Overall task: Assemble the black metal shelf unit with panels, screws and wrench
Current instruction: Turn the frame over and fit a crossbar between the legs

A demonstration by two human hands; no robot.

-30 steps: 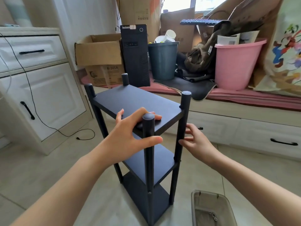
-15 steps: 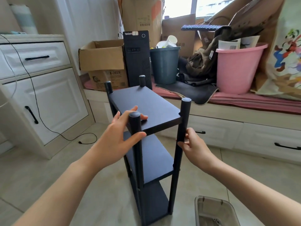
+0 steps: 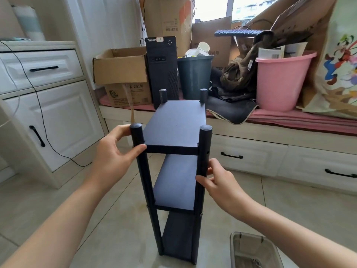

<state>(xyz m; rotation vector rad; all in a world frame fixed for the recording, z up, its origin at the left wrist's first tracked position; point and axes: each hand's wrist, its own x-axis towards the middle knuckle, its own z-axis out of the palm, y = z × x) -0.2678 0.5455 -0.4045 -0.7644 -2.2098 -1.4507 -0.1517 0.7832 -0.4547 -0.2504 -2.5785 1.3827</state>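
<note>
The black shelf unit (image 3: 177,124) stands upright on the tiled floor in front of me, with three dark panels between four round posts. My left hand (image 3: 114,151) grips the near left post just under its top, thumb in front and fingers behind. My right hand (image 3: 218,180) holds the near right post lower down, between the top and middle panels, thumb and fingers pinching it. No wrench is in view.
A clear plastic tray (image 3: 255,250) with small hardware sits on the floor at the lower right. A window bench (image 3: 289,122) behind carries cardboard boxes, a computer tower (image 3: 162,68), a dark bin and a pink bucket (image 3: 282,78). White cabinets (image 3: 48,105) stand at the left.
The shelf has turned so its narrow end faces me. My left hand shifted with the near left post, and my right hand closed on the near right post.
</note>
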